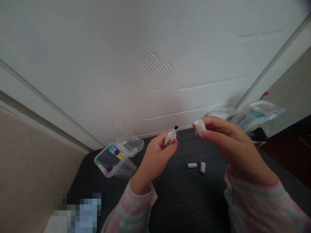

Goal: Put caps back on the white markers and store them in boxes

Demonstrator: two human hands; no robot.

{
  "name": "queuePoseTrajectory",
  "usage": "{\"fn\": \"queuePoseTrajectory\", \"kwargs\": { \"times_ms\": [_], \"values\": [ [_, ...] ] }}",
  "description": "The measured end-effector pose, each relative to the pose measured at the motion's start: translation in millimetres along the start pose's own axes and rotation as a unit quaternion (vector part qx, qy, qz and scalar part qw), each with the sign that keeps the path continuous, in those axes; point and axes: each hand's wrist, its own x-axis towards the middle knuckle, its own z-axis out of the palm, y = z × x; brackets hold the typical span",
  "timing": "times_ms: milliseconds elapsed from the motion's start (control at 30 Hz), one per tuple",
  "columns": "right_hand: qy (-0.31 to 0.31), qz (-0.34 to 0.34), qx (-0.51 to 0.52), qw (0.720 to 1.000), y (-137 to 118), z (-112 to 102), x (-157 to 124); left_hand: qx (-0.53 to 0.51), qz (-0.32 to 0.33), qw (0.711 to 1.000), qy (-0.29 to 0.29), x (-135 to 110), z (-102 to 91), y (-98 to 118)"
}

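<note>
My left hand (159,155) is closed around a white marker (170,138), its dark chisel tip bare and pointing up and away. A white marker cap (200,127) is pinched between the thumb and fingers of my right hand (225,140), its open end tilted upward. Marker and cap are apart, a short gap between them. Below, on the dark table, lie two more caps: a white one with a dark blue end (192,165) and a white one with a pink end (202,167). Left of my left hand stands a clear plastic case (109,160) with several coloured round marker ends inside.
The dark wood-grain table (179,200) meets a white panel (102,64) with heart reliefs. Behind my right hand stands a clear container (259,111) with coloured items. A pixelated blue-white patch (85,213) covers the lower left.
</note>
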Motion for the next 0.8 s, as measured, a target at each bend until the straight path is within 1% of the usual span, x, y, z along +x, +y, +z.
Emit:
{"fn": "queuePoseTrajectory", "kwargs": {
  "times_ms": [100, 200, 300, 400, 500, 600, 800],
  "values": [
    [-0.013, -0.009, -0.03, 0.999, -1.0, 0.1, -0.2, 0.106, 0.024, 0.994, 0.033, -3.4, 0.6, 4.4],
    [-0.029, -0.024, -0.066, 0.997, -3.5, 0.4, -0.7, 0.214, 0.05, 0.972, 0.082, -4.2, 1.1, 5.9],
    [-0.053, -0.056, -0.095, 0.993, -8.0, 0.6, -2.8, 0.322, 0.072, 0.935, 0.132, -3.5, 0.9, 4.9],
    [-0.082, -0.076, -0.12, 0.986, -12.3, 0.8, -5.2, 0.409, 0.101, 0.892, 0.164, -3.0, -0.4, 2.7],
    [-0.103, -0.087, -0.141, 0.981, -14.3, 1.5, -6.5, 0.468, 0.124, 0.855, 0.184, -3.4, -2.5, 0.5],
    [-0.111, -0.086, -0.155, 0.978, -15.1, 3.1, -6.9, 0.51, 0.135, 0.827, 0.197, -4.2, -3.8, -0.4],
    [-0.123, -0.09, -0.175, 0.973, -17.1, 6.2, -6.6, 0.555, 0.144, 0.793, 0.205, -4.5, -3.9, 1.7]
  ]
}}
